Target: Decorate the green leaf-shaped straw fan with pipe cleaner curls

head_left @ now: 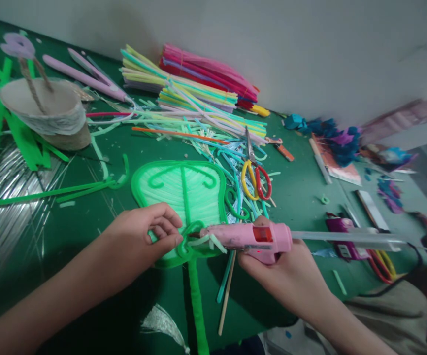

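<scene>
My right hand [283, 276] grips a pink hot glue gun [235, 235], with a clear glue stick [331, 238] running out of its back. The nozzle points left and meets a curled green pipe cleaner [184, 246] low on a fan. That fan [165, 192] has a pale green face, a bright green fuzzy rim and curled decorations. Its wrapped green handle [197, 305] reaches toward me. My left hand [157, 229] is closed in a pinch at the curled pipe cleaner, thumb and forefinger at its left side. Whitish green scraps [209, 240] hang by the nozzle.
Scissors [253, 177] with yellow and red handles lie beyond the fan among pipe cleaner offcuts. Pipe cleaner bundles [183, 84] line the wall. A round pot [50, 118] and a pink flat iron [83, 76] stand left. A silver tassel [163, 323] lies near me. Another person's clothing [390, 310] shows at right.
</scene>
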{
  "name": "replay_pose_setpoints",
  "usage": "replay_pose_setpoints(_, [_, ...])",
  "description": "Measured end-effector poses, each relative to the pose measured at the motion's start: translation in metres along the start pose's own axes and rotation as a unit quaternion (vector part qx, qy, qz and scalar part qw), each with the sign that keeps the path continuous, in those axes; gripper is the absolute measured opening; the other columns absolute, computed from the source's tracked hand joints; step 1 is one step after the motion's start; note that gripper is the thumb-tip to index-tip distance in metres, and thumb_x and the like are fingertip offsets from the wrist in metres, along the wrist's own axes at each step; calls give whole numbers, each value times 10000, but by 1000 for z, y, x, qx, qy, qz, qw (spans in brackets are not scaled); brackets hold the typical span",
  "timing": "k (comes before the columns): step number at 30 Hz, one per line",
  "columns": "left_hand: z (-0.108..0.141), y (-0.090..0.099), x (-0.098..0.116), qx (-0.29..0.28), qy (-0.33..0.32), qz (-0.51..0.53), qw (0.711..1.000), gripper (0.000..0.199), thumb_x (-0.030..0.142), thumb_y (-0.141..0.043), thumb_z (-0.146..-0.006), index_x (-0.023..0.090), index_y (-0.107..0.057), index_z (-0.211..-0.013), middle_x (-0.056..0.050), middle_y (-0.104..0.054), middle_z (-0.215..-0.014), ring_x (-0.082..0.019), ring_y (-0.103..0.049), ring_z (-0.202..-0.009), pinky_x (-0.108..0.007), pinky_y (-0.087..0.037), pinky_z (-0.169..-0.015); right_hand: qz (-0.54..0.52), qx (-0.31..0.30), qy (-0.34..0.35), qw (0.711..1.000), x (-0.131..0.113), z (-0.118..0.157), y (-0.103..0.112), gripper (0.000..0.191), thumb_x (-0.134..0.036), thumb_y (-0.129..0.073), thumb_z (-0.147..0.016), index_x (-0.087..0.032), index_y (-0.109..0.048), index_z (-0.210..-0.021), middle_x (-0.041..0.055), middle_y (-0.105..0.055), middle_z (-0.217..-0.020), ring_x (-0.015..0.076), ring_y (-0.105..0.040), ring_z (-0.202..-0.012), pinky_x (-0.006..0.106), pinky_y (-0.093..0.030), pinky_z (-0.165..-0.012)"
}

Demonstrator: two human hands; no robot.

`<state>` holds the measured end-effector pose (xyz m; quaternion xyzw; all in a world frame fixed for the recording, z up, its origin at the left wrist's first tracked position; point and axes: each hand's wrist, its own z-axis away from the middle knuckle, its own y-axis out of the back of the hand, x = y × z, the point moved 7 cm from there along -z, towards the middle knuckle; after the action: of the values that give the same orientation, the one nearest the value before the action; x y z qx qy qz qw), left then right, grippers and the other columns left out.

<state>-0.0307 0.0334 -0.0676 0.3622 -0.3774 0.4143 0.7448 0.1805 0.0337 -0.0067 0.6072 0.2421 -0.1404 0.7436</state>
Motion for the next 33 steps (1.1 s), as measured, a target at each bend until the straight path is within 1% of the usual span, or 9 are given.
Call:
replay_pose_setpoints(3, [-1, 0, 0, 1, 0, 2, 1000, 237, 423, -665, -786, 211, -636, -887, -7, -628, -740, -154, -576, -691, -192, -421, -477, 5, 4, 3, 1000, -1, -1, 1, 169, -207, -531, -692, -243, -370, -653, -94, -389, -484, 95, -400, -437, 203, -333, -436])
replay_pose_setpoints(8, [-2, 0, 0, -1, -4, 0, 1000, 239, 421, -666, -783, 209, -638, -892, -8, -630, -739, -149, -574, -682, -188, -429, -474, -2, 6, 8, 1000, -2, -2, 1, 153, -181, -531, -683, -238, -392, -659, -91, -433, -499, 96, -435, -450, 200, -357, -456])
replay_pose_setpoints(12, [-2, -1, -2, -5, -1, 0, 1000, 237, 416, -671, -778, 210, -638, -891, -4, -626, -736, -144, -569, -676, -189, -435, -479, 7, 14, 5, 1000, -2, -3, 4, 176, -184, -540, -681, -239, -379, -636, -93, -412, -486, 92, -425, -435, 198, -336, -434])
replay_pose_setpoints(17, [-2, -1, -1, -2, -4, 0, 1000, 215, 396, -663, -785, 208, -638, -887, -1, -618, -736, -142, -568, -679, -190, -425, -483, 10, 18, 12, 1000, -1, -5, 4, 136, -188, -540, -677, -233, -416, -644, -89, -464, -484, 101, -457, -441, 212, -379, -478])
replay_pose_setpoints(19, [-2, 0, 0, -2, -6, 0, 1000, 212, 392, -663, -783, 208, -638, -886, -2, -618, -737, -144, -571, -682, -189, -423, -481, 6, 23, 14, 1000, -2, -5, 5, 131, -194, -538, -673, -233, -419, -638, -87, -465, -479, 102, -448, -437, 218, -387, -487])
replay_pose_setpoints(25, [-1, 1, -2, 5, -8, 5, 1000, 222, 396, -673, -771, 211, -642, -889, -3, -620, -726, -147, -573, -665, -190, -426, -464, -1, 22, 1, 1000, 0, -6, 7, 138, -212, -530, -676, -235, -406, -619, -78, -458, -484, 100, -425, -431, 217, -366, -459])
replay_pose_setpoints(33, [-1, 1, -1, 4, -2, 6, 1000, 207, 392, -678, -775, 215, -640, -875, 1, -618, -721, -142, -568, -678, -181, -410, -467, 20, 24, 18, 999, 2, -7, 9, 166, -208, -525, -687, -226, -402, -578, -70, -461, -470, 99, -427, -428, 220, -356, -460])
